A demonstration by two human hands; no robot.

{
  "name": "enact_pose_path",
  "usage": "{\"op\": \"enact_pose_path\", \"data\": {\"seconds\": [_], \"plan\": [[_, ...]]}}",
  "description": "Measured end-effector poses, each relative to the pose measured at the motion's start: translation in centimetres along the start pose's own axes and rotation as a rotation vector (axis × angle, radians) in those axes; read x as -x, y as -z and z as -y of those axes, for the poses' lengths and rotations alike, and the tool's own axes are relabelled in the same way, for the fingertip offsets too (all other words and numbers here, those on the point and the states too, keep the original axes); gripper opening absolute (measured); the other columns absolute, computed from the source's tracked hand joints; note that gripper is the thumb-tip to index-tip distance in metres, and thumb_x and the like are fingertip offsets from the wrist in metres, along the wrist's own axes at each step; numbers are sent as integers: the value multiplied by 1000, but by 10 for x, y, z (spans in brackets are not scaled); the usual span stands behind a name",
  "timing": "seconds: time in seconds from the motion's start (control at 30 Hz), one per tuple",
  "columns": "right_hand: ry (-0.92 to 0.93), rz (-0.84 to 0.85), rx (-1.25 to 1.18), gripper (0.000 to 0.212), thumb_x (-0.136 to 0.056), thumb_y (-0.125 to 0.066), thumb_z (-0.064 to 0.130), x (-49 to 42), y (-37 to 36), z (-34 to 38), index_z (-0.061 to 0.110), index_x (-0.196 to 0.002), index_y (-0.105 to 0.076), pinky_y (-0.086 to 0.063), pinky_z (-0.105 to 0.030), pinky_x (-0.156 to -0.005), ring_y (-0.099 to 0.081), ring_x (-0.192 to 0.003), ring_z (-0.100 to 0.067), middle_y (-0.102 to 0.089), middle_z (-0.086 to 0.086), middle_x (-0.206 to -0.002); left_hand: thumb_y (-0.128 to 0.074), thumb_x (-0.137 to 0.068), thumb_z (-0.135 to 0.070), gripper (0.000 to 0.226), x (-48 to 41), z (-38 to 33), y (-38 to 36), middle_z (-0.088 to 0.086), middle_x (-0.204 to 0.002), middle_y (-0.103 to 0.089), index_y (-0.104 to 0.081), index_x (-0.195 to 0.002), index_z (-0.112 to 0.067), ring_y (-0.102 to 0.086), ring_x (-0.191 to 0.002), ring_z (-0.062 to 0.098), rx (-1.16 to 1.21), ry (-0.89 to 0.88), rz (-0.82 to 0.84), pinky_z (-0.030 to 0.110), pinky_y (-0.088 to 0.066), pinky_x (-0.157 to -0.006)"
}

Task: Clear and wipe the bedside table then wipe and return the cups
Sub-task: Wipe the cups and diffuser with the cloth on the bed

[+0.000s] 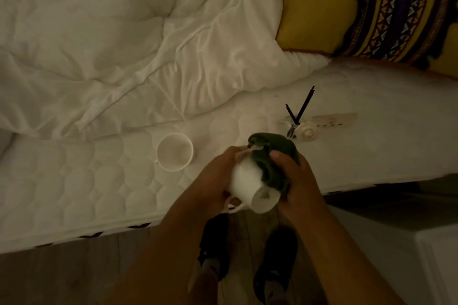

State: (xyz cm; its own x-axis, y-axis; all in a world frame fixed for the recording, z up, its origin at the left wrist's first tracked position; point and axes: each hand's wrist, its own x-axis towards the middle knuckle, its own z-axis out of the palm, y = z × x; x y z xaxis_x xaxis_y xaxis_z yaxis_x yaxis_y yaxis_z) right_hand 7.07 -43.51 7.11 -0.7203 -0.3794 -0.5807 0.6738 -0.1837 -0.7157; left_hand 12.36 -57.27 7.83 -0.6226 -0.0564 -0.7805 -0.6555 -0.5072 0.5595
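Note:
A white cup (250, 187) lies tilted in my hands over the mattress edge, its base toward me and its handle at the lower left. My left hand (214, 181) grips the cup from the left. My right hand (296, 178) holds a dark green cloth (269, 158) pressed over the cup's upper side and mouth. A second white cup (175, 151) stands upright on the mattress (99, 193) to the left, apart from my hands.
A small reed diffuser (296, 122) with black sticks lies on the mattress beyond my hands, beside a white cap (308, 131). A rumpled white duvet (124, 44) covers the bed; a yellow patterned pillow (371, 7) lies top right. A white table corner (436, 255) shows at the lower right.

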Motion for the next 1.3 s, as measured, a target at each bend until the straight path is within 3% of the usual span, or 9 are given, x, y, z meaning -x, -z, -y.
{"op": "enact_pose_path", "data": {"seconds": [0.27,0.37,0.5,0.63,0.77,0.87,1.03,1.2,1.3], "plan": [[25,-82,-79,29,-89,-58,13,9,-21,-3,9,-116,-67,-57,-21,-66,-73,-88,-12,-74,-6,-98,-54,-85,-47,56,12,11,-5,15,-95,-63,-56,-131,-15,-59,-81,29,813,341,56,28,-51,-43],[-63,-20,74,21,-90,-60,13,6,-14,3,17,-107,-72,-60,-34,-72,-73,-88,-16,-74,-7,-97,-54,-86,-45,53,8,17,3,18,-101,-65,-59,-125,-9,-62,-85,32,560,255,12,35,-56,-57],[-65,-5,528,15,-89,-66,18,-2,-13,4,30,-97,-67,-59,-34,-81,-70,-94,-19,-73,-4,-100,-45,-96,-40,27,-5,4,6,11,-100,-62,-58,-95,-16,-58,-89,29,-346,21,-258,45,-51,-80],[275,-171,949,31,-83,-71,25,8,-26,-14,17,-111,-62,-55,-26,-83,-63,-94,-11,-65,2,-102,-48,-94,-32,21,-21,11,1,3,-91,-63,-59,-99,-14,-63,-83,24,-317,-129,-422,28,-53,-58],[494,-68,1051,33,-82,-72,24,14,-28,-22,18,-112,-60,-43,-5,-84,-56,-93,1,-59,11,-105,-53,-87,-32,30,-31,13,4,11,-82,-64,-63,-95,-5,-63,-73,21,-156,-55,-427,42,-54,-69],[193,-16,758,16,-84,-70,24,4,-20,-7,24,-99,-65,-58,-24,-80,-68,-89,-10,-68,4,-93,-48,-96,-31,29,-18,9,11,10,-85,-68,-64,-99,-7,-67,-76,21,-448,-85,-305,35,-57,-69],[-175,-6,-166,24,-87,-62,20,-4,-10,-6,24,-109,-71,-58,-42,-81,-70,-101,-26,-74,-6,-108,-60,-85,-45,39,7,-10,10,13,-90,-68,-62,-110,-15,-65,-69,26,155,62,-147,26,-44,-46],[-147,-195,-238,30,-91,-58,19,11,-22,-20,17,-120,-65,-55,-27,-69,-69,-99,-21,-73,-9,-110,-53,-89,-40,39,-6,-11,-20,11,-93,-69,-60,-114,-11,-66,-82,26,734,71,-269,32,-55,-64],[-152,-269,-139,25,-94,-57,13,19,-19,-29,17,-118,-67,-55,-29,-75,-70,-102,-21,-74,-10,-109,-50,-93,-37,18,-28,-8,-26,1,-102,-60,-57,-105,-25,-61,-94,22,343,-159,-544,32,-53,-62]]}}
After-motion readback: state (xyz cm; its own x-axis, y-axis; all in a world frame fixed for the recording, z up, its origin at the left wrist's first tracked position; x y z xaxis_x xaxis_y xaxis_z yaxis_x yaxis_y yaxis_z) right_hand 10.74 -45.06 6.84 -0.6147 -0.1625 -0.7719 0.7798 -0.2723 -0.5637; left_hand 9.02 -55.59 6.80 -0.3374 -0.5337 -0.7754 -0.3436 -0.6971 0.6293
